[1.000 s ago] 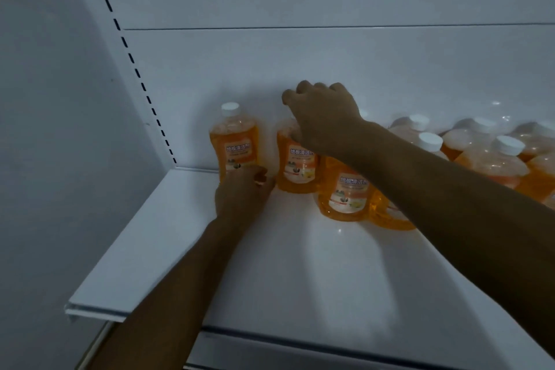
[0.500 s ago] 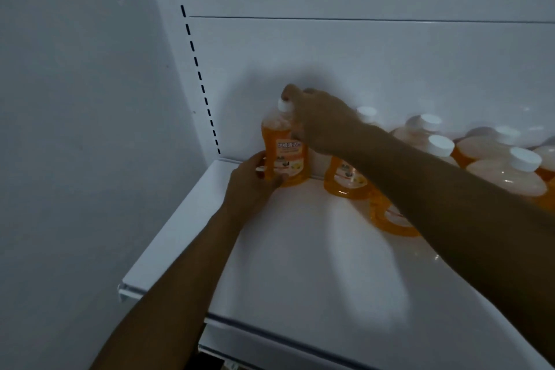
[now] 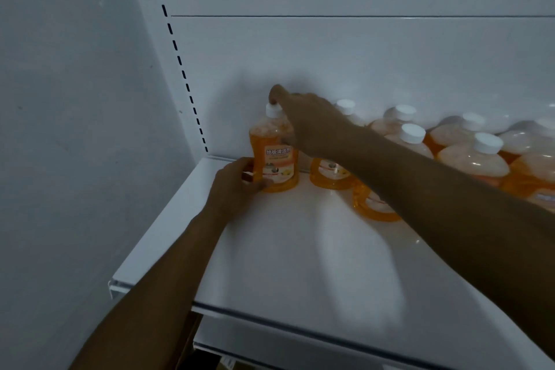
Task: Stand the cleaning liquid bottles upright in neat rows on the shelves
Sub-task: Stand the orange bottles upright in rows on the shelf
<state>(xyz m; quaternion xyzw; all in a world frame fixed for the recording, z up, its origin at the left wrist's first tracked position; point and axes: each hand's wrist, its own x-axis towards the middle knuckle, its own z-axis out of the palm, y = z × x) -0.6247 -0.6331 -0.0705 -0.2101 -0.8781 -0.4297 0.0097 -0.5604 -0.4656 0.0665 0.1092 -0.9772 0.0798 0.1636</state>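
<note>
Held bottle (image 3: 274,153): upright, white cap up, at the shelf (image 3: 300,249) back-left corner.
Left hand (image 3: 237,186): grips its base.
Right hand (image 3: 309,120): pinches its cap.
Other orange bottles (image 3: 468,159): about eight, upright, to the right.

Nine orange bottles (image 3: 274,156), one shelf (image 3: 300,249), two hands (image 3: 237,186)

We see our left hand (image 3: 232,186) and right hand (image 3: 312,122) bare, forearms uncovered, no sleeves, rings or watch showing.
</note>
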